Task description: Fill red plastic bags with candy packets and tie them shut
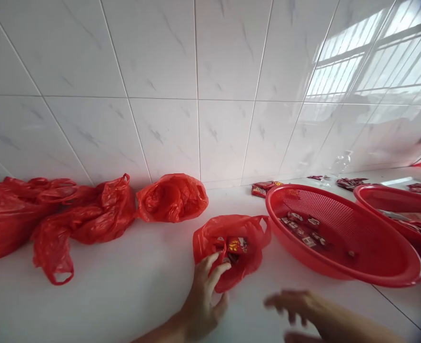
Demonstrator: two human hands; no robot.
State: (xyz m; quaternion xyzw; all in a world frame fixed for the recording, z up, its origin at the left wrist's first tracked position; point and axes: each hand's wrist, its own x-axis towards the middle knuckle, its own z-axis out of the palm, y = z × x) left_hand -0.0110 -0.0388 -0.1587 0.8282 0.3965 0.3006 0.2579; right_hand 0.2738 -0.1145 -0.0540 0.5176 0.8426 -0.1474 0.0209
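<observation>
An upright red plastic bag (255,247) stands with its mouth open, and small red packets (237,245) lie inside it. My left hand (207,290) is at the near left rim of this bag. Its fingers curl over the rim into the mouth, while the thumb stays outside. To the right, my right hand (298,307) is over the white counter, blurred by motion. Its fingers are apart and I see nothing in them. Beside the bag, a red plastic basket (339,267) with perforated sides holds several small wrapped packets (303,231).
Another red bag (173,197) sits open by the tiled wall (167,138). More crumpled red bags (99,214) lie at the left. A second red basket (375,190) stands at the far right. Packets (264,187) and a clear plastic bottle (342,162) are near the wall.
</observation>
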